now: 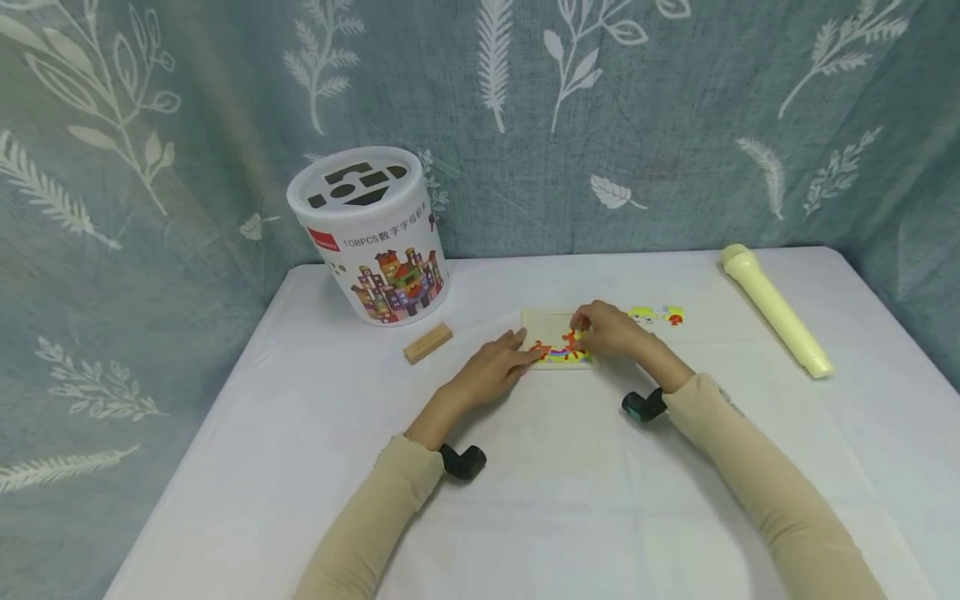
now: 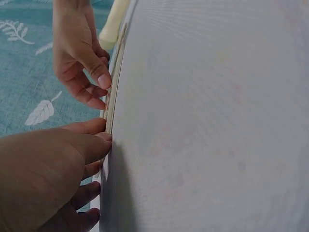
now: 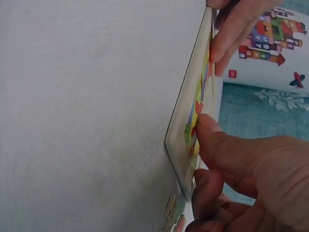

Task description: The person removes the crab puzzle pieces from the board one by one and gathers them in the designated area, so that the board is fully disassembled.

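Note:
A flat, pale puzzle board (image 1: pixel 537 322) lies on the table with a colourful picture of joined pieces (image 1: pixel 564 354) along its near side. My left hand (image 1: pixel 491 367) rests at the board's left edge, thumb and fingers extended over the picture's left end. At the right end, my right hand (image 1: pixel 611 331) pinches a small red and yellow puzzle piece (image 1: pixel 572 337) between thumb and fingers, right at the picture. The right wrist view has that thumb (image 3: pixel 210 128) against the coloured surface, with the fingers partly hiding the board's corner.
Loose puzzle pieces (image 1: pixel 673 316) lie beyond the right hand. A wooden block (image 1: pixel 428 342) sits left of the board, near a large white block bucket (image 1: pixel 375 242). A pale yellow microphone-shaped stick (image 1: pixel 780 312) lies at the right. A patterned curtain (image 1: pixel 525 167) hangs behind the table.

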The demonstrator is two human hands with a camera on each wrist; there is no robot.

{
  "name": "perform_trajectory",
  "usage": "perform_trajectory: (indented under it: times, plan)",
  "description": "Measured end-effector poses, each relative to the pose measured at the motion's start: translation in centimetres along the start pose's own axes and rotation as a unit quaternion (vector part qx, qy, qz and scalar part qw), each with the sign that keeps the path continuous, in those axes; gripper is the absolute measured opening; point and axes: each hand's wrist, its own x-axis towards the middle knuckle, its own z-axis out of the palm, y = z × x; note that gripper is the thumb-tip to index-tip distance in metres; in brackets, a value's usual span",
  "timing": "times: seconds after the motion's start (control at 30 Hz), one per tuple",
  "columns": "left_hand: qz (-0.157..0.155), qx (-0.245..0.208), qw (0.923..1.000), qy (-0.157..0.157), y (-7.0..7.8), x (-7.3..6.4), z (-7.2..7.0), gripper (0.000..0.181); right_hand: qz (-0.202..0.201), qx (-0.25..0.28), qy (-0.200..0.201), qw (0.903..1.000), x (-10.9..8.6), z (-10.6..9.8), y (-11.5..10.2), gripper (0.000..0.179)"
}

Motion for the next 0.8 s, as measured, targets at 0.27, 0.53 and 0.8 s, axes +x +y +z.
perform_trajectory:
  times: [0.27,0.53,0.8]
  plan:
    - [0.002,-0.005,1.0,0.005,-0.1,-0.1,0.1,0.036,-0.002,0.001,0.011,0.9999,-0.1,0.1,0.0,0.024]
    - [0.001,-0.001,1.0,0.003,-0.1,-0.1,0.2,0.036,-0.004,0.003,0.04,0.9992,-0.4,0.2,0.0,0.022]
    - [-0.005,0.0,1.0,0.001,0.0,-0.1,-0.1,0.035,-0.04,0.008,0.057,0.9976,-1.0,-0.7,0.7,0.014]
